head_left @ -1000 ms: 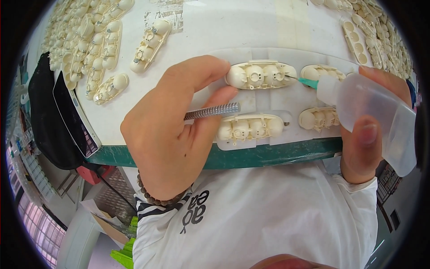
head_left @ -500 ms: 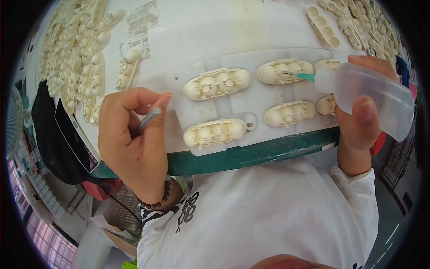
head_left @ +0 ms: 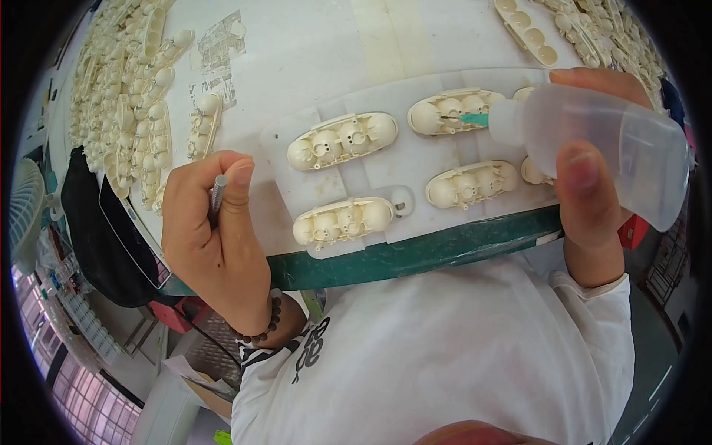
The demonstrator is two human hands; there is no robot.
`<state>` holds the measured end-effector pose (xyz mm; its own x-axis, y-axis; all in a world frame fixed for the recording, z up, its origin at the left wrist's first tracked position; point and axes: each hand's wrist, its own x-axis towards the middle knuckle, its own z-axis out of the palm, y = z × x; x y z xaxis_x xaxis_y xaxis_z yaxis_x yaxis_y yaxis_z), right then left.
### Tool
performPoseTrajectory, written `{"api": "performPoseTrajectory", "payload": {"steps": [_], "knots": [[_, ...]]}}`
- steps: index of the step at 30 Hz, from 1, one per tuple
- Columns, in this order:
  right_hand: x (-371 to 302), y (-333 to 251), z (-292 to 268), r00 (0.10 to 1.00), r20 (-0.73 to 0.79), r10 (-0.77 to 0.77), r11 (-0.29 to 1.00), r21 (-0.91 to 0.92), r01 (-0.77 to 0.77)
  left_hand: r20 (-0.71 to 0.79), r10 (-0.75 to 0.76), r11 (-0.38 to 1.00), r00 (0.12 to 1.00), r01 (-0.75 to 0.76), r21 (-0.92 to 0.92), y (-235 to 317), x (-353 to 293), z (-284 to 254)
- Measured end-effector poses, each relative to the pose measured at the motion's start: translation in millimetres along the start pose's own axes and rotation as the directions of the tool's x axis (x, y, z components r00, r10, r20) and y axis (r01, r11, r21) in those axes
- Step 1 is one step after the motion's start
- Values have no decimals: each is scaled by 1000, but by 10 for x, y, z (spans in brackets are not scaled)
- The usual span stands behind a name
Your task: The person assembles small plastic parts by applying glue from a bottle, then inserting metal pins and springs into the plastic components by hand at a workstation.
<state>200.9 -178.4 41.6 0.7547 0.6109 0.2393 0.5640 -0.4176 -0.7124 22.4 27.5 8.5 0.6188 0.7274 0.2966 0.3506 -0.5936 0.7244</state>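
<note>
My right hand (head_left: 593, 156) is closed around a translucent squeeze bottle (head_left: 638, 141) tipped on its side. Its green needle tip (head_left: 475, 119) reaches over the cream pea-pod-shaped part (head_left: 426, 119) in the far row; whether it touches cannot be made out. In my left hand (head_left: 215, 230), closed in a pinch, is a thin silvery metal rod (head_left: 217, 194), partly hidden by the fingers. Similar pod parts with round balls, such as the far-left one (head_left: 300, 154), the near-left one (head_left: 304, 230) and the near-middle one (head_left: 443, 191), lie on a pale flat board (head_left: 400, 167).
Heaps of cream pod parts cover the table's left side (head_left: 111, 96) and far right (head_left: 586, 37). A loose pod shell (head_left: 526, 33) lies near the right heap. A dark tablet-like object (head_left: 130, 222) leans at the left edge. The table's near edge (head_left: 415, 248) is green.
The bottle's needle tip has shifted left along the far pod part. My left hand has turned slightly, the rod now pointing more upright. The whole view has shifted a little.
</note>
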Motion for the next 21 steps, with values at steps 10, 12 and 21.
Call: {"api": "performPoseTrajectory", "payload": {"steps": [10,12,21], "knots": [[-148,370,-66,981,-126,150,923,374,-93,-56,-121,990,991,117,-72,4,-1,-8],[-141,418,-33,979,-116,169,881,463,-97,-58,-82,995,995,79,-57,-35,-1,-3],[64,96,-33,993,-113,-26,993,113,39,-46,-63,998,997,62,-16,-6,-10,-6]]}}
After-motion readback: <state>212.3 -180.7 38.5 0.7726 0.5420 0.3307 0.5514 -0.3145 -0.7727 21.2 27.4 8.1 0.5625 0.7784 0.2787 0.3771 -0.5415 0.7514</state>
